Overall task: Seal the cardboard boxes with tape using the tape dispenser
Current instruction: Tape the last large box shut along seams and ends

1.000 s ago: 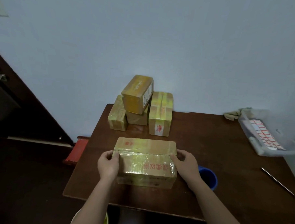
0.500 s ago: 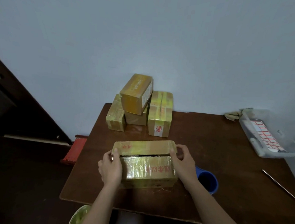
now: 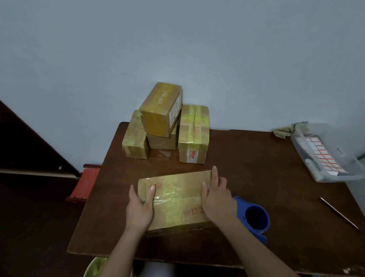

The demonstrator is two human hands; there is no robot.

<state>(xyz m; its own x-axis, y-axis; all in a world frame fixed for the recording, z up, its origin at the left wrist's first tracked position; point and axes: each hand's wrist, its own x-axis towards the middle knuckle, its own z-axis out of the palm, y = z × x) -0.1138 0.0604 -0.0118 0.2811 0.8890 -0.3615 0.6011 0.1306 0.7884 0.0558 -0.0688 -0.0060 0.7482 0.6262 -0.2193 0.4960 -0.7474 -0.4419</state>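
Observation:
A taped cardboard box (image 3: 176, 197) with red print lies near the front of the brown table (image 3: 259, 183), turned slightly askew. My left hand (image 3: 140, 207) lies flat over its left end, fingers straight on the top face. My right hand (image 3: 217, 197) rests flat on its right end, fingers pointing away from me. The blue tape dispenser (image 3: 255, 220) sits on the table just right of the box, behind my right wrist, and neither hand touches it.
Several taped boxes (image 3: 167, 125) are stacked at the table's back against the wall. A clear plastic tray (image 3: 331, 153) with red-bordered labels stands at the far right, a crumpled cloth (image 3: 282, 132) behind it. A thin metal rod (image 3: 339, 213) lies near the right edge.
The box has been tipped over so a broad face is up and has rotated slightly. Both hands moved from gripping its ends to lying flat on top. More of the dispenser shows.

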